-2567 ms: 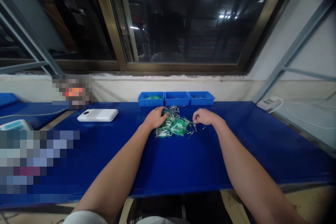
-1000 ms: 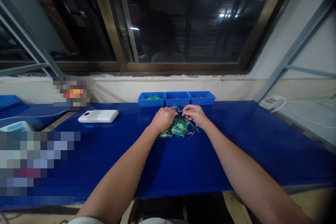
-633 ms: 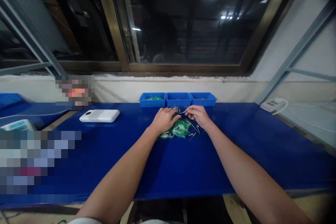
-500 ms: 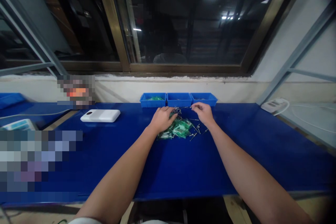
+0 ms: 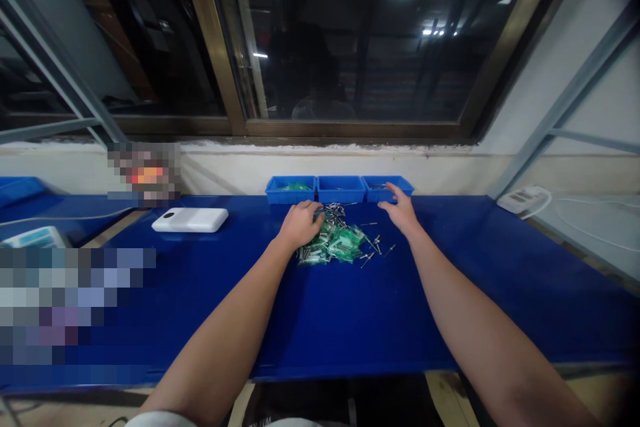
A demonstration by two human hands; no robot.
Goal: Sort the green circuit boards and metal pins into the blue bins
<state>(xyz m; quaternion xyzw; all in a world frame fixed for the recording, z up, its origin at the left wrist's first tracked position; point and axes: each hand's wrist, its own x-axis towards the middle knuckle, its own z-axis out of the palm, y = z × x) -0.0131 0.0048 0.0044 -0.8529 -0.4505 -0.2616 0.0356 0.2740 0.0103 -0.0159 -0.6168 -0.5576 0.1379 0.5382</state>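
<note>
A pile of small green-tinted plastic packets and loose silver blind rivets lies on the blue table. My left hand rests at the pile's left edge, thumb apart from the fingers, touching the upper-left part; nothing shows gripped in it. Over the front edge of the right blue bin, my right hand is open, with its thumb and fingers spread and nothing between them. That bin holds some thin metal pieces. Several stray rivets lie just right of the packets.
Left of the right bin stand a middle blue bin with a little metal in it and a left blue bin holding green packets. A white power bank lies to the left. A white power strip sits at the right by a metal frame.
My right hand drew a rivet from the pile, moved right and up to the right bin, and let go of it. My left hand shifted slightly left, uncovering more rivets.
</note>
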